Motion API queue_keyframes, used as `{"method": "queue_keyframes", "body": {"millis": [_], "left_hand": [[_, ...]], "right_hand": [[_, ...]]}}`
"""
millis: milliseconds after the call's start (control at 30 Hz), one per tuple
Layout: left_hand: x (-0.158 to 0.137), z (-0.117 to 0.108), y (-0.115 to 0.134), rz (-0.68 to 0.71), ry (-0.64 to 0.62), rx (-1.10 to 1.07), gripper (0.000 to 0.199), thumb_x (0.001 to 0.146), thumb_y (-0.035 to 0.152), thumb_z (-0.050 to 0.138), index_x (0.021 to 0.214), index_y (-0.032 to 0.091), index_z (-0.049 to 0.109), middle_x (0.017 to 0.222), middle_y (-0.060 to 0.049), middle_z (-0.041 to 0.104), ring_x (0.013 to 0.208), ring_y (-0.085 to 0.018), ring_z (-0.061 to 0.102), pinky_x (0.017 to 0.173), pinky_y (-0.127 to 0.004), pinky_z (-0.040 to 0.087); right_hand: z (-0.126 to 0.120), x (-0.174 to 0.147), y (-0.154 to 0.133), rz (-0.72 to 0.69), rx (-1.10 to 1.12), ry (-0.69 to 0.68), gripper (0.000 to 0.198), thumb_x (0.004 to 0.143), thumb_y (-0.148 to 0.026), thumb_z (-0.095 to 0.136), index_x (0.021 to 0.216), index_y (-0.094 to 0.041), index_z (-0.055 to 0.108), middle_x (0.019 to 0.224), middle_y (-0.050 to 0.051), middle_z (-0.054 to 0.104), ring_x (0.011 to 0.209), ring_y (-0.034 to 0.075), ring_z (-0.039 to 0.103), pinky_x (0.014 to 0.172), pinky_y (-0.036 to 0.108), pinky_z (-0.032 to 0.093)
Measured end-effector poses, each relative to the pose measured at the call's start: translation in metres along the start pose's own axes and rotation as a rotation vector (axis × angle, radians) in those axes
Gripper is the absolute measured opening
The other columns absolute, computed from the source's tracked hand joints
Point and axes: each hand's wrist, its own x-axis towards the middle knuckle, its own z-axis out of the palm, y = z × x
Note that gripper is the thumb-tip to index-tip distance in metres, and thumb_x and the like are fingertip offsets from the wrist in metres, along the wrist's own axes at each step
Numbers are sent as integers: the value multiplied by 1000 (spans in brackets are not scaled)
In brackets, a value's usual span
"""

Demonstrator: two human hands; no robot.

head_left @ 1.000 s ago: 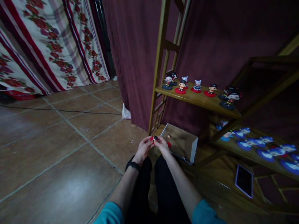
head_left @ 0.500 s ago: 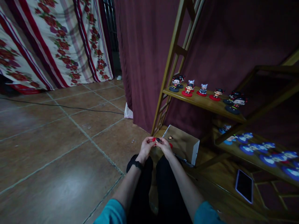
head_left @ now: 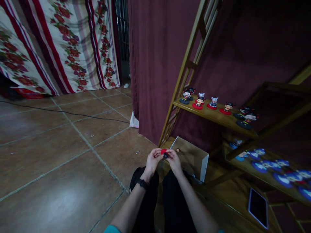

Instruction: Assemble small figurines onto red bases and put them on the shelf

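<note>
Above my knees, my left hand [head_left: 152,160] and my right hand [head_left: 174,160] meet with fingers closed around a small figurine [head_left: 166,155]. Its dark rounded head faces me, and a red disc-like base [head_left: 163,151] shows just beyond it. Fingertips of both hands cover the rest of its body, so how head and base join cannot be made out. Just right of my right hand stands an open cardboard box [head_left: 194,161]. Inside it lies a small figurine piece [head_left: 178,150] with a dark top.
Several figurines on red and black bases line a wooden shelf [head_left: 213,114]. Blue-based figurines [head_left: 263,165] fill the lower shelf at right. A tablet or phone [head_left: 258,207] lies at lower right. A dark cable [head_left: 73,111] crosses the tiled floor, and a maroon curtain [head_left: 153,64] hangs behind.
Both hands have turned the figurine: its red base, earlier at the left, now sits beyond the dark head. My view has tilted slightly, shifting the shelves lower.
</note>
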Motion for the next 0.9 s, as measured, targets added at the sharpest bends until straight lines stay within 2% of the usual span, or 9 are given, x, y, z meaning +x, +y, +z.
{"method": "queue_keyframes", "body": {"millis": [267, 533, 767, 900], "left_hand": [[-7, 0, 7, -29, -14, -27, 33, 57, 14, 71, 87, 15, 60, 83, -5, 67, 77, -14, 61, 78, -28, 45], [-12, 0, 16, -49, -28, 2, 30, 59, 18, 71, 86, 14, 61, 85, -7, 67, 80, -16, 62, 77, -29, 47], [-13, -4, 17, -38, -70, 16, 25, 62, 18, 69, 86, 15, 62, 84, -5, 67, 78, -15, 61, 76, -27, 46], [-9, -4, 16, -41, -70, 14, 27, 63, 18, 69, 89, 15, 62, 86, -6, 67, 80, -14, 61, 77, -26, 45]], "right_hand": [[5, -12, -7, -93, -88, 30, 28, 66, -15, 54, 93, -23, 52, 107, 4, 58, 101, 17, 56, 91, 35, 42], [7, -24, -18, -114, -307, 44, 35, 76, -24, 50, 111, -25, 52, 116, 5, 56, 107, 19, 52, 96, 37, 38], [5, -27, -28, -237, -520, 12, 34, 81, -21, 44, 111, -29, 56, 115, 3, 57, 111, 19, 49, 100, 36, 34], [6, -22, -24, -172, -455, 19, 33, 79, -23, 48, 110, -27, 57, 115, 4, 56, 109, 20, 49, 98, 37, 37]]}}
